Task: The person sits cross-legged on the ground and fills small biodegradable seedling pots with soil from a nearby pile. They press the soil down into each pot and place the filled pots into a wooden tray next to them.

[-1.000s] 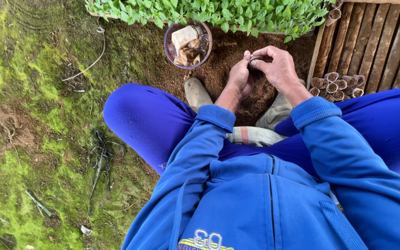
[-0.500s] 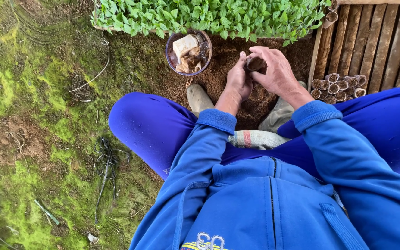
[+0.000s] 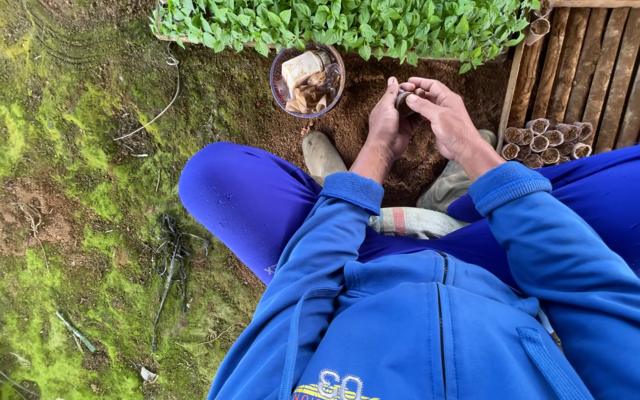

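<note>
Head view: the person sits low over a patch of loose brown soil [image 3: 368, 96], knees apart in blue trousers, so that both arms can reach down between the legs. The left hand [image 3: 388, 122] and the right hand [image 3: 446, 115] meet just above this soil. Between them is a small soil pot [image 3: 403, 100], a short dark cylinder. The left hand is closed around its side and carries it. The right hand is half bent, and its fingertips [image 3: 418, 98] press on the top of the pot, as if they pack the soil into it. I judge that it is held low and close to the soil so that what falls goes back on the heap.

Just beyond the left hand stands a round bowl [image 3: 283, 100] with pale rolled paper pieces in it, near enough to reach without leaning. Behind it, along the top edge, is a bed of green seedlings [image 3: 350, 26], dense and leafy.

At the right, a wooden slatted crate [image 3: 616, 67] lies next to the soil patch. In its near corner stands a group of filled pots [image 3: 546, 141], upright and touching each other in rows; they are close to the right hand, well placed for setting down one more.

Two muddy boots [image 3: 324, 155] rest on the soil under the wrists. A folded striped cloth [image 3: 416, 221] lies on the lap. The ground at the left is covered with green moss [image 3: 61, 170] with some dry twigs on it.
</note>
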